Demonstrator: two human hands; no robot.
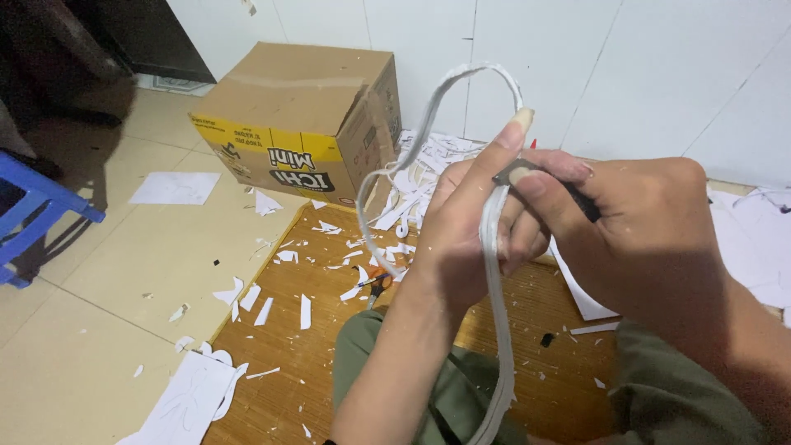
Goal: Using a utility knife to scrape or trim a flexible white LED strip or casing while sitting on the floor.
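Note:
My left hand [461,231] grips a long white strip [494,272] that loops up above my fingers and hangs down toward my lap. My right hand [634,222] presses against it from the right and holds a small dark tool [527,175] with its tip at the strip, near my left index finger. Both hands are raised over my knees in olive trousers [461,387].
A cardboard box [305,124] stands by the white wall. Orange-handled scissors [376,284] lie on the woven mat [288,346] among several white paper scraps. A blue plastic stool [33,214] is at the far left on the tiled floor. More white offcuts pile up at right.

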